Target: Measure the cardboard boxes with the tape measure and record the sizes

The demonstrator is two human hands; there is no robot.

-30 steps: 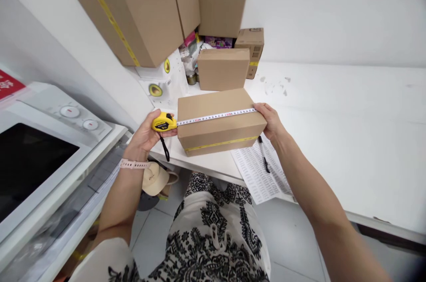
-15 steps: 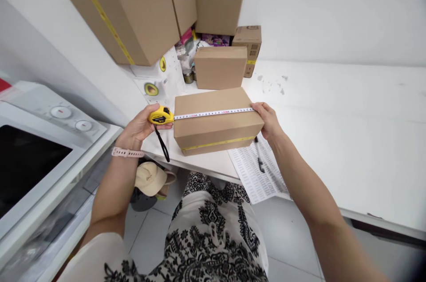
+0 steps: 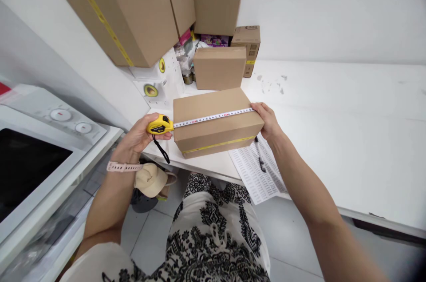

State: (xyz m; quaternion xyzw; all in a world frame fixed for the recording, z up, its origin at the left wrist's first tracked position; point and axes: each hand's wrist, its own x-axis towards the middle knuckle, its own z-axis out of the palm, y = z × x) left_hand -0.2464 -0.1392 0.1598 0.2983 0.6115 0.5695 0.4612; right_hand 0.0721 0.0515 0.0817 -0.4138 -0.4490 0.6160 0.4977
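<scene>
A closed brown cardboard box (image 3: 208, 103) with a yellow tape strip along its front sits near the table's front edge. My left hand (image 3: 141, 133) is closed around the yellow case of a tape measure (image 3: 160, 125), just off the box's left end. From it the white blade runs across the box top, slanting slightly up to the right. My right hand (image 3: 268, 120) pinches the blade's far end at the box's right edge, its fingers against the cardboard. A black wrist strap dangles from the case.
Printed sheets (image 3: 256, 175) with a black pen (image 3: 260, 155) lie right of the box, overhanging the table edge. Behind stand a smaller brown box (image 3: 219, 69) and large stacked cartons (image 3: 143, 15). A microwave (image 3: 40, 140) is at left; a beige cap (image 3: 150, 180) hangs below the table.
My left hand has lowered the tape measure case slightly toward me, so the blade now slants more across the box top. My right hand stays at the right edge.
</scene>
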